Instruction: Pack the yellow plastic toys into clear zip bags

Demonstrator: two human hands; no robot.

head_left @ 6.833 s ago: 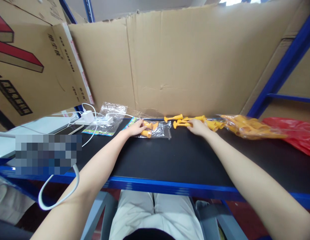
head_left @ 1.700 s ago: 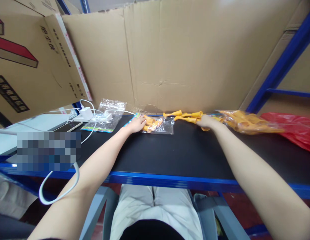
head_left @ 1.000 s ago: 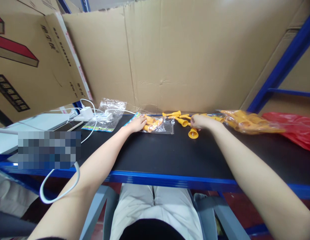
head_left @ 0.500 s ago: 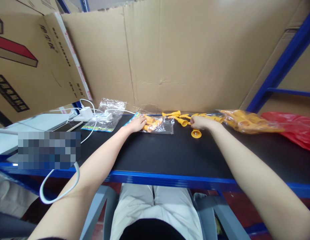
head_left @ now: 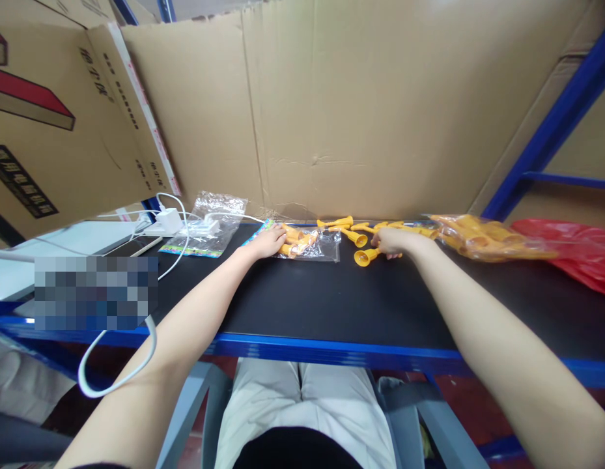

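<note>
My left hand point(head_left: 266, 243) rests on the mouth of a small clear plastic bag point(head_left: 322, 249) that lies on the black shelf point(head_left: 331, 299) and holds several yellow trumpet-shaped toy pieces. My right hand point(head_left: 391, 241) grips one yellow trumpet piece point(head_left: 363, 256) by its stem, its flared end pointing left toward the bag. More loose yellow pieces point(head_left: 348, 228) lie just behind, against the cardboard wall.
A large clear bag of yellow pieces point(head_left: 482, 242) and a red plastic bag point(head_left: 570, 257) lie at the right. At the left are empty clear bags point(head_left: 209, 228), a white charger with cables point(head_left: 168, 223) and a phone point(head_left: 133, 246). Cardboard point(head_left: 355, 111) walls the back.
My right hand has drawn a yellow trumpet piece from the loose pile and turned it from pointing toward me to pointing left at the bag. My left hand has stayed on the bag.
</note>
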